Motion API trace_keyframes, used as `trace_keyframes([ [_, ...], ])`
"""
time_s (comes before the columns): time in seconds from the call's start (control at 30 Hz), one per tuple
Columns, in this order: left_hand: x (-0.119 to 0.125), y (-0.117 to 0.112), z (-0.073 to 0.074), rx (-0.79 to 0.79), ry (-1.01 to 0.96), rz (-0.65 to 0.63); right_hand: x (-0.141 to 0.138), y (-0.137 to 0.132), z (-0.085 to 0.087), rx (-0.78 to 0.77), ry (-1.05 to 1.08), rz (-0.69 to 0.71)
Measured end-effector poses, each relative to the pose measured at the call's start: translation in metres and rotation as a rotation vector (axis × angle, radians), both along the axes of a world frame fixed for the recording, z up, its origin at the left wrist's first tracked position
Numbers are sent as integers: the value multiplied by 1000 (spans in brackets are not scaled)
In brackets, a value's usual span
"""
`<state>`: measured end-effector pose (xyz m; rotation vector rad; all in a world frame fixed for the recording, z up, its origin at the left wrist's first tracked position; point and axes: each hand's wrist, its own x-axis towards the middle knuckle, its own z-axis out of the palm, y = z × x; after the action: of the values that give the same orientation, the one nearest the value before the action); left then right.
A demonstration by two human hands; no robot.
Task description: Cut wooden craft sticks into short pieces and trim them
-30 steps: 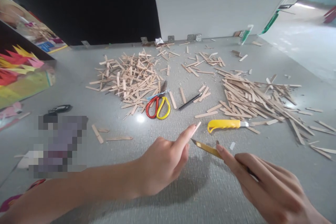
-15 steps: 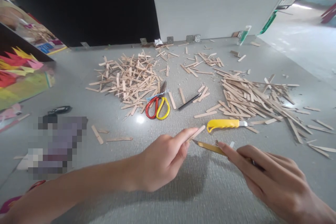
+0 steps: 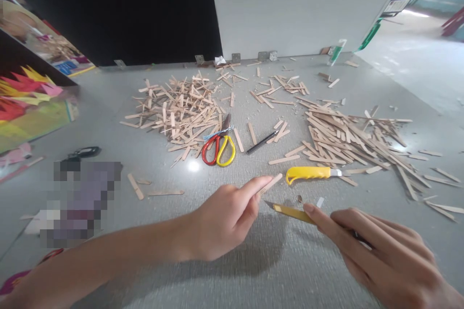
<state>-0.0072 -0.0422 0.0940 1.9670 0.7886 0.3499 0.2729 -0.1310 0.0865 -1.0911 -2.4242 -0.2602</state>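
My left hand (image 3: 232, 219) is closed, pinching a wooden craft stick (image 3: 272, 182) between thumb and fingers, its rounded end pointing up and right. In my right hand (image 3: 387, 251) is a yellow utility knife (image 3: 293, 212), its blade out and pointing left. The blade tip lies just below and apart from the stick. A yellow-handled cutter (image 3: 310, 173) rests on the table beyond the knife. Scissors (image 3: 218, 148) with one red and one yellow handle lie past my left hand, and a black pen (image 3: 263, 142) is to their right.
A heap of short stick pieces (image 3: 181, 111) lies at the back left, a pile of longer sticks (image 3: 337, 135) at the right. A white panel (image 3: 308, 5) and a black panel (image 3: 126, 9) stand behind. A glue tube (image 3: 337, 52) leans there. Folded coloured paper (image 3: 29, 91) is at the left.
My right hand and the knife have moved slightly down and right, so the blade is farther from the craft stick. My left hand keeps its hold on the stick.
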Motion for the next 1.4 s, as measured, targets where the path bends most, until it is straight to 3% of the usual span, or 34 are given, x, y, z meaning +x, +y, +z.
trace_keyframes([
  [0.47, -1, 0, -3, 11, -18, -31, -3, 2, 2, -6, -18, -20],
  [0.87, -1, -4, -9, 167, 76, -54, -14, 0, 9, 54, -93, -21],
  [1.17, 3, -5, -14, 84, 250, -127, -23, -2, 10, -52, -65, 24],
  [1.4, 7, -5, -21, -6, 209, -103, -32, -4, 0, 74, -181, -42],
])
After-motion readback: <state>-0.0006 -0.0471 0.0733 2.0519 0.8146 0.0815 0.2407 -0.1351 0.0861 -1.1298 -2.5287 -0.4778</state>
